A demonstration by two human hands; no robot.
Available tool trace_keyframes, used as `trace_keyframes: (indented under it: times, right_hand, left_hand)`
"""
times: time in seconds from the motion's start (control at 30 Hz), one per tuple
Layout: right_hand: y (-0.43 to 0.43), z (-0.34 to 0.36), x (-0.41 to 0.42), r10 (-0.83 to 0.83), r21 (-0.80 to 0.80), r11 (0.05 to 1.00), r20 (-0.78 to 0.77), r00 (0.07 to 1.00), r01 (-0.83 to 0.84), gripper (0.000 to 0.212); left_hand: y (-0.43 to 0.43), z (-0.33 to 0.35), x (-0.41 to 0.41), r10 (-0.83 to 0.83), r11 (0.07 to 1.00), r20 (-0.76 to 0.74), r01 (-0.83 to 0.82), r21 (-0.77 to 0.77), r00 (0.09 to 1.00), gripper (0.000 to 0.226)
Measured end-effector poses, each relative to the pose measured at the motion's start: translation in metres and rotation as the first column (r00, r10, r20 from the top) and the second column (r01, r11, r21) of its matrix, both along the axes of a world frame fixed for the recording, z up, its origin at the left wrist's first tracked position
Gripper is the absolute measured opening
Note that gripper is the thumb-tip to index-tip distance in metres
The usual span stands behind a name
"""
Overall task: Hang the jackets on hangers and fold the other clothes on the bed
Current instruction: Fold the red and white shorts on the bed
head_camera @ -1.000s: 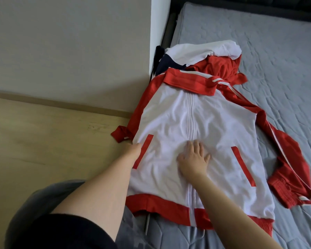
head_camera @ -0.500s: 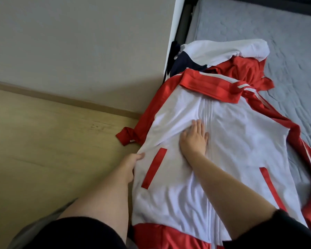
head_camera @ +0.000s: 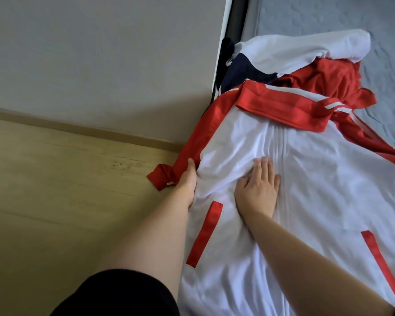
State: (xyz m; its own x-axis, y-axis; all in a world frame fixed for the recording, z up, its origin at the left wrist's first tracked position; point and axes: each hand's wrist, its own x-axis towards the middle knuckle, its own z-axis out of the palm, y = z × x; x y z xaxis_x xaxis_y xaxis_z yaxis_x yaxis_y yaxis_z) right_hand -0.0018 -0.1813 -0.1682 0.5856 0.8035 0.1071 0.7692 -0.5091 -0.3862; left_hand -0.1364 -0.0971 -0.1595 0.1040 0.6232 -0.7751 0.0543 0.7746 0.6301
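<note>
The person is flattening a white zip-up track jacket [head_camera: 324,192] with red sleeves and collar, which is lying front up and zipped on the grey quilted bed [head_camera: 328,17]. I'd judge this to be the tidying step before hanging, as no hanger is showing. The right hand [head_camera: 258,192] is pressing flat just to the floor side of the zip [head_camera: 283,142], fingers [head_camera: 263,165] straight and holding nothing. The left hand [head_camera: 187,181] is working farther out from the zip on that side, its thumb lying on the red sleeve [head_camera: 203,131] and its fingers tucked under the cloth, apparently pinching the edge. The next move, I reckon, is fetching a hanger and feeding it in at the collar end of the zip, beside the heaped white, navy and red clothes [head_camera: 294,49].
</note>
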Motion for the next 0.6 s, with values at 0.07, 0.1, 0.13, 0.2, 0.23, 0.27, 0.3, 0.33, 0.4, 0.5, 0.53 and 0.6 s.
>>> trace_keyframes:
  times: [0.07, 0.1, 0.13, 0.2, 0.23, 0.27, 0.3, 0.33, 0.4, 0.5, 0.53, 0.6]
  right_hand:
    - [0.001, -0.001, 0.000, -0.002, -0.002, 1.000, 0.010, 1.000, 0.002, 0.057]
    - [0.001, -0.001, 0.000, -0.002, -0.006, 1.000, 0.013, 1.000, 0.002, 0.058]
    - [0.001, -0.001, -0.001, -0.002, -0.008, 1.000, 0.014, 1.000, 0.002, 0.061]
    - [0.001, -0.001, -0.001, -0.003, -0.002, 1.000, 0.010, 1.000, 0.003, 0.064]
    - [0.001, -0.001, -0.001, -0.003, 0.001, 1.000, 0.010, 1.000, 0.003, 0.063]
    - [0.001, -0.002, 0.000, -0.002, 0.004, 1.000, 0.012, 1.000, 0.002, 0.062]
    - [0.001, -0.003, 0.000, -0.003, 0.007, 1.000, 0.013, 1.000, 0.002, 0.059]
    - [0.001, -0.003, 0.000, -0.005, 0.011, 1.000, 0.011, 1.000, 0.005, 0.057]
    - [0.001, -0.003, 0.000, -0.009, 0.014, 1.000, 0.007, 1.000, 0.009, 0.055]
    - [0.001, -0.002, -0.001, -0.010, 0.011, 1.000, 0.000, 1.000, 0.010, 0.054]
    - [0.001, -0.001, -0.001, -0.010, 0.012, 1.000, -0.001, 1.000, 0.010, 0.054]
    - [0.001, -0.001, -0.001, -0.009, 0.013, 1.000, -0.002, 1.000, 0.009, 0.054]
  left_hand:
    - [0.013, 0.005, 0.005, 0.025, 1.000, 0.149, -0.024, -0.010, 0.989, 0.073]
    - [0.017, 0.008, 0.006, 0.071, 0.997, 0.278, -0.068, -0.023, 0.958, 0.073]
    - [0.020, 0.009, 0.006, 0.151, 0.988, 0.421, -0.148, -0.040, 0.894, 0.071]
    - [0.027, 0.007, 0.001, 0.377, 0.915, 0.649, -0.374, -0.151, 0.661, 0.064]
    - [0.030, 0.006, -0.002, 0.485, 0.852, 0.706, -0.459, -0.250, 0.517, 0.061]
    - [0.032, 0.007, -0.004, 0.571, 0.787, 0.720, -0.511, -0.345, 0.394, 0.058]
    - [0.035, 0.008, -0.006, 0.629, 0.736, 0.710, -0.536, -0.413, 0.316, 0.054]
    - [0.037, 0.011, -0.006, 0.662, 0.707, 0.693, -0.546, -0.449, 0.286, 0.051]
    - [0.044, 0.016, -0.007, 0.687, 0.687, 0.669, -0.554, -0.470, 0.284, 0.046]
    - [0.056, 0.023, -0.013, 0.683, 0.681, 0.663, -0.593, -0.429, 0.306, 0.043]
    - [0.060, 0.025, -0.016, 0.690, 0.668, 0.651, -0.624, -0.405, 0.316, 0.039]
    - [0.067, 0.027, -0.023, 0.714, 0.637, 0.611, -0.680, -0.362, 0.344, 0.031]
